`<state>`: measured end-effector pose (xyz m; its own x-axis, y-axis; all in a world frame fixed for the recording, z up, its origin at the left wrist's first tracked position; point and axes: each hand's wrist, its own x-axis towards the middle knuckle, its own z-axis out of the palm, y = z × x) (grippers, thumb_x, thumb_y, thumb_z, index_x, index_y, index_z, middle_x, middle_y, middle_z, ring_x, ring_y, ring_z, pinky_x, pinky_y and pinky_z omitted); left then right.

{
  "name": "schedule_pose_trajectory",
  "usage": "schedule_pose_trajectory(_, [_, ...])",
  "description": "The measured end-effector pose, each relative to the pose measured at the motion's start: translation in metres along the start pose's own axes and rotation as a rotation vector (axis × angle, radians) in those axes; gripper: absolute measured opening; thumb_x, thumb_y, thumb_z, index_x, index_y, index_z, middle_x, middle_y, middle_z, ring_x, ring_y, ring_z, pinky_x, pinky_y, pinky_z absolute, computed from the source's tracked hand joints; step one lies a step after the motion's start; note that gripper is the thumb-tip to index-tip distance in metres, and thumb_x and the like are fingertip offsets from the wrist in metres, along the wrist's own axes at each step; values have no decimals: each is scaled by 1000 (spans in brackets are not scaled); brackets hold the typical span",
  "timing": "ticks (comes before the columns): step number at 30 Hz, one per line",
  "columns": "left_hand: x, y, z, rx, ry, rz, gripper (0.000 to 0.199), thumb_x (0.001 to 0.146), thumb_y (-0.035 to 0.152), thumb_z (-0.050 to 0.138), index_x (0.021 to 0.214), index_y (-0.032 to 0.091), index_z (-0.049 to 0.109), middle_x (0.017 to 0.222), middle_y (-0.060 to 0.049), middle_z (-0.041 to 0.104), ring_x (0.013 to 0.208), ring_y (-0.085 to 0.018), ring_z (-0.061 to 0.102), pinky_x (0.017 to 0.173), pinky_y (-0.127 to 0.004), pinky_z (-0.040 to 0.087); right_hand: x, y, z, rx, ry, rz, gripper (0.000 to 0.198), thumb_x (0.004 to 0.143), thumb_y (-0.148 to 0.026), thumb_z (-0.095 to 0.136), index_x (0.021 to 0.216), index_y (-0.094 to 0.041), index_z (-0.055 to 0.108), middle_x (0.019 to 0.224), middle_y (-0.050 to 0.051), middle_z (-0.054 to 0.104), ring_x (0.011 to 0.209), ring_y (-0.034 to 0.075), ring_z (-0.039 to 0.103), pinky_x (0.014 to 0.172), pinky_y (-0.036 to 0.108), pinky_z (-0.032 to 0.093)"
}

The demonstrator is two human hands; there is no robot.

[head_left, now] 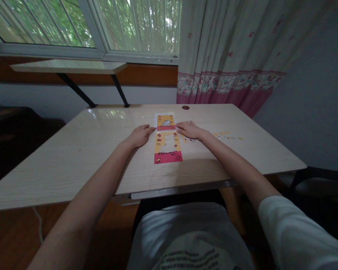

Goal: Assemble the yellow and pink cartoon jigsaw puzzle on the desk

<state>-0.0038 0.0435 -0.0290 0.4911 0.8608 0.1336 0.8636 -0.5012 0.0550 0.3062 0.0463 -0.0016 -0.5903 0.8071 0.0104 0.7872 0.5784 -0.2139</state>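
A small picture card (166, 122) in yellow and red, with a white animal on it, lies on the desk. Just below it is a jigsaw puzzle (168, 157) with a yellow and red border; the bare desk shows through its middle. My left hand (142, 135) rests on the desk with fingers stretched out, its fingertips at the card's lower left edge. On the opposite side, my right hand (189, 129) lies flat with fingers somewhat apart, its fingertips at the card's lower right edge. Several loose puzzle pieces (227, 137) are scattered beyond my right wrist, partly hidden by it.
The pale wooden desk (73, 157) spreads out to both sides. A raised shelf (70, 66) on black legs stands at its back left. Behind are a barred window (141, 26) and a curtain (228, 56). A round cable hole (185, 107) sits near the back edge.
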Motion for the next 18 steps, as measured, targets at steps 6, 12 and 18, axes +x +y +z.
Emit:
schedule_pose_trajectory(6, [0,-1,-1,3,0,13,54,94,18,37,145,20,52,145,-13,55,134,-29,51,112,-44,40,-4,-2,-3,3,-23,-2,50,105,-41,32,148,-22,49,155,12,48,141,31,43,114,57,29])
schedule_pose_trajectory(12, [1,-1,-1,29,-2,25,54,94,17,36,146,20,52,144,-13,56,134,-27,51,113,-41,39,-6,-1,-8,63,-25,23,47,104,-37,35,144,-21,54,154,11,49,144,28,43,118,52,29])
schedule_pose_trajectory(18, [3,-4,3,59,-2,30,55,93,17,35,146,19,51,144,-13,56,134,-29,53,111,-42,42,-6,8,-6,163,23,-34,39,101,-34,43,125,-19,69,137,10,66,126,26,60,107,38,43])
